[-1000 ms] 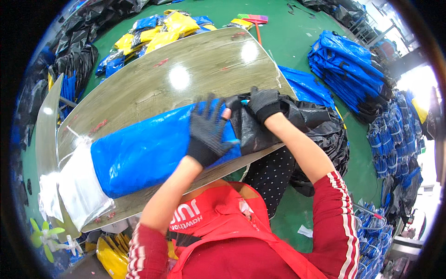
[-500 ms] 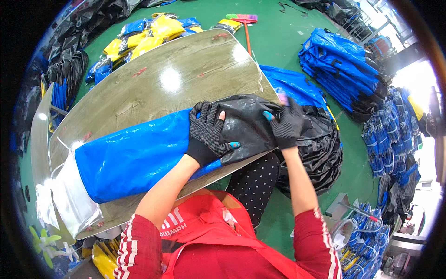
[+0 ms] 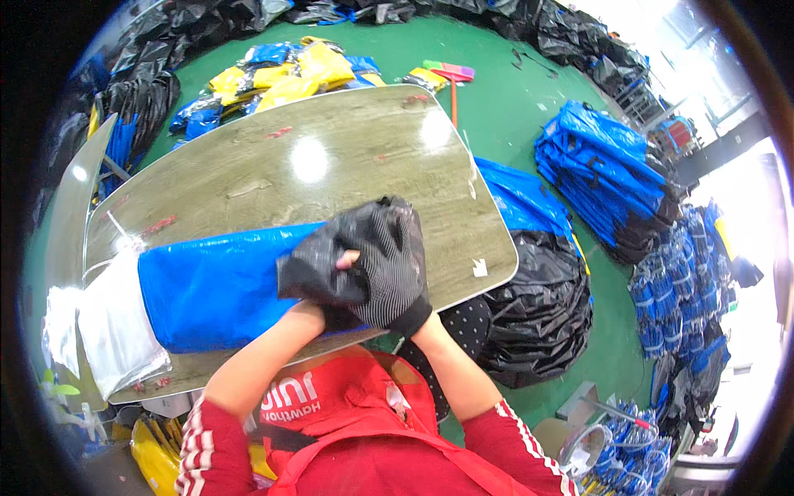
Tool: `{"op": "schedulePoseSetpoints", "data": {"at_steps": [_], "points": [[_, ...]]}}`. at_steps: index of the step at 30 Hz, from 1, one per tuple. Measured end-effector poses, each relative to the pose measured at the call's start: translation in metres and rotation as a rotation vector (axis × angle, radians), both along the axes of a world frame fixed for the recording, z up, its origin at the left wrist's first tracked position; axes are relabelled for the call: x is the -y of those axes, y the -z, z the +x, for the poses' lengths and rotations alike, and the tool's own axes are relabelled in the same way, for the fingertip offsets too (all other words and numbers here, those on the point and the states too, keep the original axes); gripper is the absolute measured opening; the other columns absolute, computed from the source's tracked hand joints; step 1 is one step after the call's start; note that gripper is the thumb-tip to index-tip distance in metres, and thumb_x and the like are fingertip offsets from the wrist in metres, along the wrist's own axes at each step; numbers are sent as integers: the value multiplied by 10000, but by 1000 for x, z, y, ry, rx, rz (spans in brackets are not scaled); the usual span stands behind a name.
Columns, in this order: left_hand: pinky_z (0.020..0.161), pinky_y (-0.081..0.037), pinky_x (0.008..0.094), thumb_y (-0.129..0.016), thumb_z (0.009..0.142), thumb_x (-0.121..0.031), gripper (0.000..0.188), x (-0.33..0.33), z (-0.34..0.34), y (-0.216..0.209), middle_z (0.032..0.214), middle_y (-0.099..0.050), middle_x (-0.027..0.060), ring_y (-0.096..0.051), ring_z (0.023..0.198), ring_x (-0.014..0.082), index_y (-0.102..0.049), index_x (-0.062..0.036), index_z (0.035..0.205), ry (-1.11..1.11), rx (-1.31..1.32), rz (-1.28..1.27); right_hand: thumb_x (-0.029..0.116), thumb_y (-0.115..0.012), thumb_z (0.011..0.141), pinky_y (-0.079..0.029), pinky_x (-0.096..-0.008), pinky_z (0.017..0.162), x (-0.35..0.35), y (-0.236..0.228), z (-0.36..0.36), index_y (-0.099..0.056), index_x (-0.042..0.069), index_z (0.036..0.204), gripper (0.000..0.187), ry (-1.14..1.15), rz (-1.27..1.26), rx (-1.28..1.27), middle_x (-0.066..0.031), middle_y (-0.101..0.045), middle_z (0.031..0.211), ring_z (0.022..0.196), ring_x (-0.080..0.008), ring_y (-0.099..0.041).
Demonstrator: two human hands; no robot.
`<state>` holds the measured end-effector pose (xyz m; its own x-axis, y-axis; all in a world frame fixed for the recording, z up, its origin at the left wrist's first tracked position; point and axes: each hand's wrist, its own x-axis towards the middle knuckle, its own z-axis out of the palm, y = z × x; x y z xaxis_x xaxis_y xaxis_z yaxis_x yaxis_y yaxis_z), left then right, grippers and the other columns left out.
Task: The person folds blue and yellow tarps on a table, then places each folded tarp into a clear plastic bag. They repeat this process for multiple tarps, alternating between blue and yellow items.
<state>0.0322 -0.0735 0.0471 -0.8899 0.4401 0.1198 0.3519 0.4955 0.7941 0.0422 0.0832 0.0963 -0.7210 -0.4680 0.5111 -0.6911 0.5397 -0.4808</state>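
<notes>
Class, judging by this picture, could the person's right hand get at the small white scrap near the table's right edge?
Probably yes: the right hand is on the black plastic, but only bare tabletop shows between it and the white scrap.

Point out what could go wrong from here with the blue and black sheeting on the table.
The black end looks bunched beneath the right hand, so the fold could end up crooked or loosen once released.

The blue part lies close to the near edge of the table, so a hard pull toward the body might drag it over.

The white plastic sits right beside the blue part's left end and could get shoved or crumpled.
</notes>
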Motion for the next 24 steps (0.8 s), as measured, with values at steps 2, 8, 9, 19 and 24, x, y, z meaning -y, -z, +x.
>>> {"op": "schedulePoseSetpoints", "data": {"at_steps": [2, 8, 9, 19, 24], "points": [[1096, -322, 377, -691, 765, -308, 524, 57, 29, -17, 1324, -508, 186, -428, 1284, 327, -576, -99, 1231, 45, 5, -102, 327, -736, 627, -165, -578, 1111, 7, -3, 4, -590, 187, 1053, 472, -99, 70, 42, -186, -486, 1317, 1305, -444, -351], [1154, -180, 492, -706, 683, -349, 629, 182, 82, -66, 1475, -368, 143, -285, 1378, 364, -563, -31, 1207, -562, -195, -1124, 600, -635, 737, -140, -613, 1109, 40, 27, 7, -575, 85, 1250, 730, -66, 358, 94, -224, -508, 1313, 1285, -433, -383], [1158, -168, 496, -697, 685, -347, 636, 192, 88, -61, 1486, -349, 147, -271, 1381, 374, -556, -9, 1204, -550, -253, -1000, 560, -629, 768, -179, -613, 1094, 56, 31, 4, -639, 91, 1168, 616, 49, 453, 187, -228, -563, 1250, 1222, -405, -464], [1124, -272, 411, -610, 862, -282, 794, 259, 202, 38, 1453, -296, 342, -315, 1355, 433, -221, 111, 1433, -1140, 150, -274, 539, -535, 822, 1, -748, 1042, 104, 53, 15, -547, 172, 1327, 624, 80, 694, 60, -161, -494, 1378, 1359, -454, -284], [973, -440, 373, -686, 866, -357, 721, 238, 282, 53, 1287, -531, 207, -545, 1149, 306, -379, 61, 1367, -1243, 467, 381, 468, -611, 758, 6, -754, 1039, 128, 64, 34, -465, 286, 1397, 681, 29, 514, 190, -268, -390, 1428, 1353, -526, -239]]}}
